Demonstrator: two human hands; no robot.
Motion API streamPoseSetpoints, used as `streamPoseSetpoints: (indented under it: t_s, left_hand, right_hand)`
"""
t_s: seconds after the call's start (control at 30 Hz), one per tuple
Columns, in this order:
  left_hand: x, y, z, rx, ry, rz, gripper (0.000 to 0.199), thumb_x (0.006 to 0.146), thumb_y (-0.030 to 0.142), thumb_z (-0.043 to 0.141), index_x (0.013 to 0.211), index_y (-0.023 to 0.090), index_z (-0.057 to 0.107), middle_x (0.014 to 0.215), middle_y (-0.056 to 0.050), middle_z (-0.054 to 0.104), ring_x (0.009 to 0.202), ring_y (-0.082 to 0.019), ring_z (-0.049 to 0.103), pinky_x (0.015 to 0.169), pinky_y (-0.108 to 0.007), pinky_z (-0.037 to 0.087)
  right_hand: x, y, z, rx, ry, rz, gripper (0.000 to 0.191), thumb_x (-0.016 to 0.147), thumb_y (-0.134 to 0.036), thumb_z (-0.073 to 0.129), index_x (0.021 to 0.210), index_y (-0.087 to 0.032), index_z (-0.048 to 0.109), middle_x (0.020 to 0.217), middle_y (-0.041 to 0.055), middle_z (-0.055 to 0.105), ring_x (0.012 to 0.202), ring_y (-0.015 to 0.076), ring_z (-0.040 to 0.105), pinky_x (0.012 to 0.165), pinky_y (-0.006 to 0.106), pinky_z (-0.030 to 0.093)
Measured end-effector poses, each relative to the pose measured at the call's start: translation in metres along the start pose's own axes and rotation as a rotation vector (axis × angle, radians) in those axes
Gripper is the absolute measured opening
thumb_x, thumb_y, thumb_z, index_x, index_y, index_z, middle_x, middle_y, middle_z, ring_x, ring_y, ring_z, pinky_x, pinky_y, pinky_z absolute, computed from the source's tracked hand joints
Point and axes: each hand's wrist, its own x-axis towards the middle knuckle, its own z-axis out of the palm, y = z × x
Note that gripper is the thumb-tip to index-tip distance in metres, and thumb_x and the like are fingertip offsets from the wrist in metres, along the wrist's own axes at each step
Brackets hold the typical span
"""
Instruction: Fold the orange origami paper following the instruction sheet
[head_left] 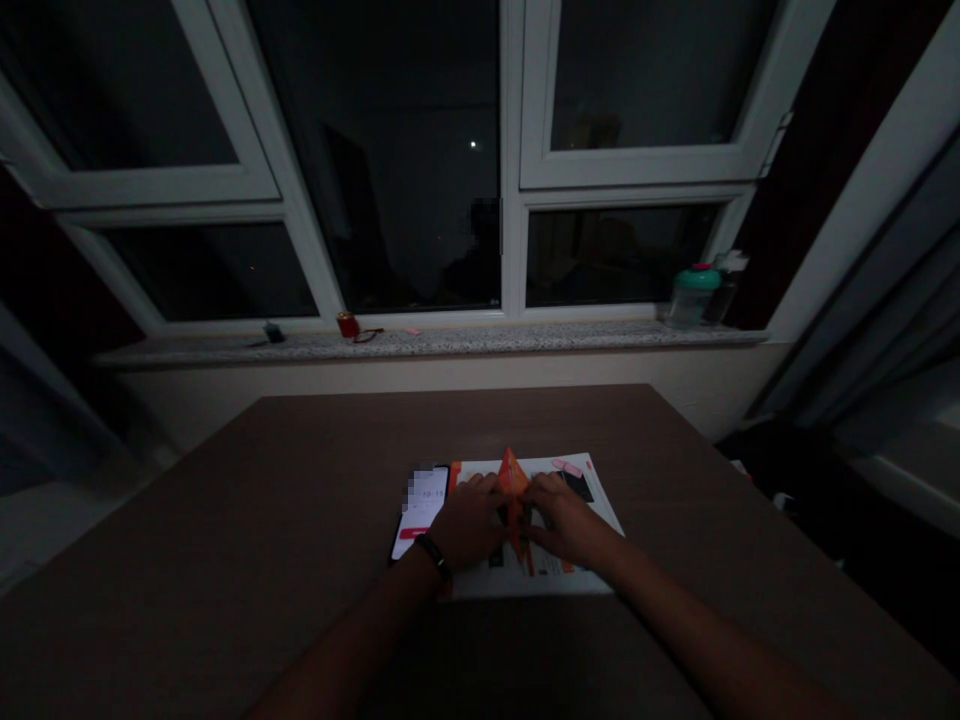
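A folded piece of orange paper (511, 475), narrow and pointed at its far end, lies over a printed sheet (581, 578) on the table. My left hand (471, 520), with a dark band at the wrist, grips its left side with bent fingers. From the other side my right hand (562, 515) holds the paper's right edge between thumb and fingers. Parts of the folds are hidden under both hands. Just left of my left hand is a phone (422, 510) with its screen lit, showing a clock readout and a red button.
The brown table (300, 520) reaches to the wall under a window. Along the stone windowsill (465, 341) stand a bottle with a teal lid (694, 297), a small red container (347, 324) and a small dark item (274, 331). A curtain (870, 270) hangs at the right. The room is dim.
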Motion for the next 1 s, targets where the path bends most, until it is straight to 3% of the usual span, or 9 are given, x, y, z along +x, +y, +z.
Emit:
streamPoseSetpoints:
  t_s: [0.23, 0.57, 0.83, 1.0]
  left_hand:
    - [-0.005, 0.004, -0.004, 0.015, -0.014, 0.022, 0.047, 0.08, 0.048, 0.07, 0.118, 0.021, 0.059, 0.115, -0.008, 0.053, 0.103, -0.027, 0.049, 0.086, -0.038, 0.04]
    - [-0.011, 0.021, -0.001, 0.044, 0.005, 0.024, 0.025, 0.091, 0.033, 0.054, 0.112, 0.019, 0.055, 0.109, -0.007, 0.057, 0.099, -0.026, 0.051, 0.084, -0.039, 0.043]
    - [-0.016, 0.028, -0.001, 0.015, -0.06, -0.008, 0.031, 0.096, 0.031, 0.049, 0.124, 0.017, 0.051, 0.12, -0.011, 0.057, 0.109, -0.026, 0.055, 0.093, -0.04, 0.045]
    - [-0.015, 0.033, -0.006, 0.062, -0.1, -0.022, 0.028, 0.097, 0.031, 0.05, 0.118, 0.014, 0.056, 0.116, -0.012, 0.058, 0.105, -0.027, 0.056, 0.089, -0.041, 0.047]
  right_hand:
    - [-0.004, -0.006, -0.004, -0.036, -0.053, 0.007, 0.046, 0.073, -0.034, 0.079, 0.112, -0.019, 0.059, 0.109, 0.0077, 0.054, 0.101, 0.0257, 0.048, 0.091, 0.039, 0.041]
    - [-0.012, -0.016, -0.005, -0.135, -0.104, -0.038, 0.037, 0.086, -0.032, 0.065, 0.12, -0.018, 0.057, 0.116, 0.0109, 0.055, 0.11, 0.0274, 0.048, 0.096, 0.04, 0.043]
    - [-0.014, -0.012, -0.006, -0.144, -0.129, -0.042, 0.034, 0.092, -0.022, 0.056, 0.125, -0.018, 0.06, 0.129, 0.0115, 0.06, 0.117, 0.0262, 0.055, 0.102, 0.039, 0.044]
    - [-0.017, -0.008, -0.003, -0.181, -0.127, -0.067, 0.038, 0.092, -0.022, 0.054, 0.129, -0.017, 0.059, 0.136, 0.0129, 0.058, 0.123, 0.027, 0.055, 0.107, 0.041, 0.042]
